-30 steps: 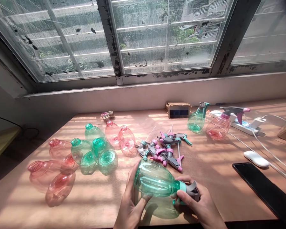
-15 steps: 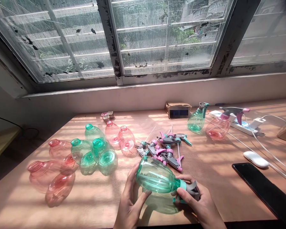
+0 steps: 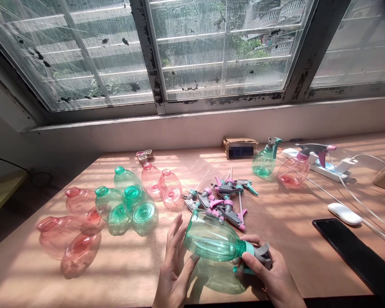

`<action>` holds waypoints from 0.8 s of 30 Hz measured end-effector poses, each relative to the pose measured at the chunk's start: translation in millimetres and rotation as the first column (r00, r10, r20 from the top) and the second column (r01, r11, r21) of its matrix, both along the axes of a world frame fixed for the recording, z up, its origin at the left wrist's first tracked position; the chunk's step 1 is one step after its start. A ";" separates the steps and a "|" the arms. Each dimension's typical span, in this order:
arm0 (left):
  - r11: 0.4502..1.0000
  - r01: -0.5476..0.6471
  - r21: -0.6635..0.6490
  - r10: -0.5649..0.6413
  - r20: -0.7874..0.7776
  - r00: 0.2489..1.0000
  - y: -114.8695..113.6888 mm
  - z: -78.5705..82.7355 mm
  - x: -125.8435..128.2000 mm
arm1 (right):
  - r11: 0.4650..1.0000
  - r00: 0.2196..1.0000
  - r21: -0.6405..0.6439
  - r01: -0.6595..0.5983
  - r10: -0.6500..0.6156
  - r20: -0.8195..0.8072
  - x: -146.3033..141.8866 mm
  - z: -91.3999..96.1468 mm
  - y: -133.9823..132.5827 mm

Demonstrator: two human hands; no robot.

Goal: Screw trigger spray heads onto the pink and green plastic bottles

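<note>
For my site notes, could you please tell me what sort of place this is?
Likely a small assembly bench by a window: loose empty bottles, a pile of spray heads, finished sprayers, all on a wooden table.

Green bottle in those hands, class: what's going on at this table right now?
A person holds the green bottle on its side just above the table. The right hand grips the spray head at its neck; the left hand, fingers spread, props the wide end. Loose heads lie heaped behind it, empty bottles lie to the left, and two sprayers stand far right.
</note>
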State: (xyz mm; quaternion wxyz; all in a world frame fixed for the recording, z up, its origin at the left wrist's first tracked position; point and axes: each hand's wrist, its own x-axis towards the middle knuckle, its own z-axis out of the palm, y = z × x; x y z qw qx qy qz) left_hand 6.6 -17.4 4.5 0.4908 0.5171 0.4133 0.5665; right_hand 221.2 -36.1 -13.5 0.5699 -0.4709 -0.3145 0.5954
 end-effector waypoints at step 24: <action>1.000 -0.024 0.016 0.021 0.180 0.983 -14.8 4.1 -9.0 | 0.985 0.975 0.133 -0.107 0.077 0.210 -3.9 5.4 -7.8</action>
